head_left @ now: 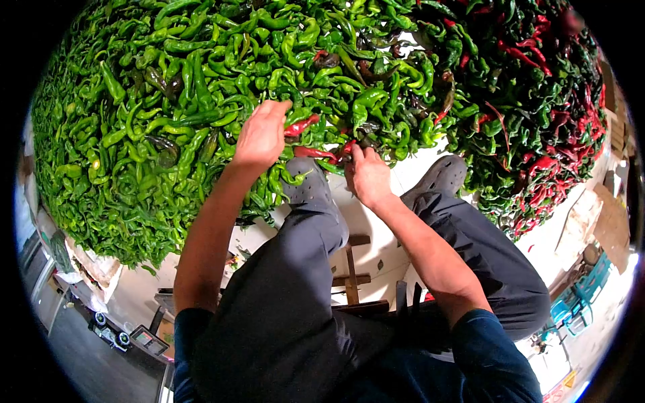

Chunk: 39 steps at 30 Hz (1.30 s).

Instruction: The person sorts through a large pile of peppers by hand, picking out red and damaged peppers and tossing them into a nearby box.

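A broad heap of green peppers (pixel 154 134) fills the far left and middle. The person's dark trousers (pixel 282 269) take up much of the near side, knees bent and spread. At far right lies a heap of darker peppers (pixel 524 101) mixed with red ones. Both bare forearms reach away from the body, the left one the steeper, the right one slanting in leftward. A teal chair (pixel 581 302) stands at near right. Grey clogs (pixel 310 180) touch the heap's near edge. The left hand (pixel 262 133) is back up, fingers close together and bent over the green peppers; whether it grips anything I cannot tell. The right hand (pixel 371 176) is narrow, fingertips at a small red pepper (pixel 347 148); its grip is unclear. Near right, a sheet (pixel 568 386) shows a yellow triangle and red print, too small to read. Another red pepper (pixel 313 153) lies between the hands.
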Each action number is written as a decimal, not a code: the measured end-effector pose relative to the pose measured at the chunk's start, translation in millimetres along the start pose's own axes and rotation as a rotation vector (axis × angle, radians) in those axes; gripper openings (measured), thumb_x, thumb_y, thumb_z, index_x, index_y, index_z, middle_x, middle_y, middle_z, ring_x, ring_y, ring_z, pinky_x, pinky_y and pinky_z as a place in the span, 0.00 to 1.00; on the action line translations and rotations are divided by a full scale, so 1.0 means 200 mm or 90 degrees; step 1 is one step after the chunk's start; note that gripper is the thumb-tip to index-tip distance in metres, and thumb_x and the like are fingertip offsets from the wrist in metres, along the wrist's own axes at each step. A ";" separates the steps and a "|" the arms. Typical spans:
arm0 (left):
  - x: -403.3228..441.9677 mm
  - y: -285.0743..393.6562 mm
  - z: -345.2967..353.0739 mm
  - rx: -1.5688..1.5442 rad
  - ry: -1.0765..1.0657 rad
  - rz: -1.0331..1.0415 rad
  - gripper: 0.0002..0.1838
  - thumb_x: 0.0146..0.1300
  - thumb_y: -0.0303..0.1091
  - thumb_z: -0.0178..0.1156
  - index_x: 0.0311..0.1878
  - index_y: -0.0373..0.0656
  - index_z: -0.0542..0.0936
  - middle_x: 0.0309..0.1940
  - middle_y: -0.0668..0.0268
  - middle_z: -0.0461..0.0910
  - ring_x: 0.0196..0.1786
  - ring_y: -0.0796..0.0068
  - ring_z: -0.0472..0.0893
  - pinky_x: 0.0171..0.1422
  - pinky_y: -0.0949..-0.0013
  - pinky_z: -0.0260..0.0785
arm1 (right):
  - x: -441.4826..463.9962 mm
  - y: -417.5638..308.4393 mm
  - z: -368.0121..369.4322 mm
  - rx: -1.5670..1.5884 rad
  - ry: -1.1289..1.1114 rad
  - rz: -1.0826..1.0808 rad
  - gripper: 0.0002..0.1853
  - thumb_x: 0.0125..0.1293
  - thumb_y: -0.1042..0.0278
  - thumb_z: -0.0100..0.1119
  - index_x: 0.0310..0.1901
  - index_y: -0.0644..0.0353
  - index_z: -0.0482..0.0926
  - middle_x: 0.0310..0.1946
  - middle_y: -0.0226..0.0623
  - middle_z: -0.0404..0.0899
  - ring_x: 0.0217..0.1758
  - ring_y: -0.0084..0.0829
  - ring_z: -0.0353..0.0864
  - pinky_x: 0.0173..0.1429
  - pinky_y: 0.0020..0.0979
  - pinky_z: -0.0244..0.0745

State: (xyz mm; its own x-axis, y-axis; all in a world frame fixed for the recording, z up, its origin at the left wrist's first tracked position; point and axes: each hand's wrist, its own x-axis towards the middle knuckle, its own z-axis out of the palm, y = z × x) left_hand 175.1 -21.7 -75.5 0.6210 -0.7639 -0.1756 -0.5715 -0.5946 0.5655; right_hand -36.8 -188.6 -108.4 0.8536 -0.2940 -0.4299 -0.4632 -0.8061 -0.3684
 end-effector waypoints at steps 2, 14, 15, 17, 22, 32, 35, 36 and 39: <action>-0.02 0.00 -0.02 0.023 -0.007 -0.033 0.13 0.67 0.25 0.52 0.52 0.35 0.80 0.49 0.50 0.79 0.52 0.48 0.78 0.59 0.54 0.71 | 0.01 -0.01 0.02 -0.036 0.013 -0.058 0.23 0.59 0.65 0.61 0.58 0.60 0.75 0.42 0.48 0.76 0.46 0.48 0.80 0.49 0.45 0.79; 0.11 0.22 0.24 0.320 -0.096 0.082 0.09 0.59 0.30 0.58 0.42 0.41 0.79 0.40 0.58 0.81 0.45 0.60 0.82 0.49 0.61 0.74 | 0.11 0.02 -0.07 -0.252 -0.121 -0.378 0.14 0.62 0.66 0.56 0.47 0.60 0.79 0.43 0.41 0.77 0.52 0.39 0.77 0.51 0.38 0.73; 0.09 0.20 0.22 0.289 -0.082 0.088 0.08 0.58 0.29 0.58 0.41 0.41 0.79 0.38 0.58 0.80 0.44 0.59 0.81 0.47 0.60 0.74 | 0.11 0.03 -0.06 -0.259 -0.128 -0.383 0.13 0.63 0.64 0.55 0.46 0.59 0.80 0.45 0.40 0.76 0.53 0.39 0.75 0.54 0.37 0.70; 0.04 0.17 0.15 0.194 -0.020 0.076 0.08 0.56 0.28 0.58 0.40 0.40 0.78 0.35 0.58 0.78 0.41 0.56 0.81 0.44 0.57 0.74 | 0.12 0.05 -0.04 -0.264 -0.045 -0.481 0.13 0.63 0.64 0.54 0.45 0.59 0.81 0.45 0.39 0.76 0.52 0.38 0.75 0.54 0.36 0.69; -0.13 0.19 0.03 0.014 0.056 0.078 0.04 0.50 0.27 0.60 0.30 0.44 0.76 0.32 0.60 0.73 0.36 0.57 0.79 0.35 0.54 0.74 | 0.09 0.09 0.00 -0.180 -0.033 -0.529 0.12 0.61 0.64 0.53 0.42 0.60 0.80 0.42 0.37 0.77 0.50 0.38 0.75 0.56 0.38 0.68; -0.19 0.22 0.36 0.250 -0.186 0.122 0.06 0.57 0.31 0.59 0.36 0.40 0.79 0.37 0.58 0.76 0.42 0.62 0.83 0.37 0.61 0.79 | -0.02 0.08 -0.02 -0.183 -0.096 -0.352 0.13 0.56 0.65 0.61 0.42 0.61 0.79 0.45 0.44 0.75 0.52 0.42 0.74 0.59 0.44 0.66; -0.27 0.23 0.31 0.195 -0.159 0.077 0.07 0.57 0.30 0.60 0.39 0.40 0.77 0.38 0.57 0.78 0.42 0.57 0.83 0.41 0.59 0.79 | -0.08 0.13 -0.07 0.061 0.005 -0.317 0.15 0.56 0.69 0.61 0.44 0.66 0.74 0.54 0.53 0.74 0.50 0.50 0.78 0.57 0.46 0.73; -0.30 0.23 0.30 0.171 -0.136 0.074 0.09 0.57 0.30 0.61 0.40 0.41 0.77 0.38 0.57 0.78 0.42 0.55 0.83 0.42 0.58 0.79 | -0.09 0.15 -0.11 0.085 0.020 -0.279 0.16 0.56 0.70 0.61 0.45 0.66 0.73 0.56 0.55 0.73 0.49 0.52 0.79 0.56 0.46 0.75; -0.38 0.26 0.20 -0.018 -0.045 0.084 0.17 0.51 0.30 0.68 0.45 0.41 0.77 0.40 0.58 0.81 0.40 0.51 0.83 0.45 0.56 0.77 | -0.07 0.18 -0.20 0.037 0.114 -0.200 0.15 0.57 0.72 0.60 0.45 0.67 0.72 0.62 0.58 0.71 0.46 0.52 0.81 0.52 0.45 0.78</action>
State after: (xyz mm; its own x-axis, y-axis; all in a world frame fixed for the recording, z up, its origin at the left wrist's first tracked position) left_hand 76.8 -3.9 -65.1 0.5021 -0.8510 -0.1543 -0.6292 -0.4818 0.6099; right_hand -54.8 -234.3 -82.7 0.9822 -0.1261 -0.1392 -0.1802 -0.8419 -0.5086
